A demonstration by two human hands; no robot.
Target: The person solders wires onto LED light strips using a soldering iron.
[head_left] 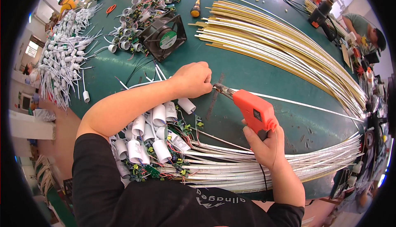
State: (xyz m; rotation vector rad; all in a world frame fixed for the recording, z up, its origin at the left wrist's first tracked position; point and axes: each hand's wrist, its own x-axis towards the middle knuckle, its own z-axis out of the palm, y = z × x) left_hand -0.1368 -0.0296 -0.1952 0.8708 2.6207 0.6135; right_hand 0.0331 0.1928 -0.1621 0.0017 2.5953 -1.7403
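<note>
My right hand (268,146) grips a red soldering gun (252,106), with solder wire trailing from its back and a black cord hanging below. The gun's metal tip points left, close to the fingertips of my left hand (193,78). Those fingers are closed in a pinch, and what they hold is hidden. A single thin white LED strip (297,101) runs from behind the tip to the right. Below my left forearm lie white plastic lamp sockets (160,150) with small green circuit boards (152,170) and thin wires. Finished-looking bunched white strips (231,165) stretch right from them.
A black fan (165,37) stands beyond my left forearm, before a pile of sockets and boards. White wired sockets (62,58) heap at far left. Long yellow and white strips (272,41) lie across the far right. A screwdriver (196,8) and orange scissors (111,9) lie farther back. Another person (363,31) sits right.
</note>
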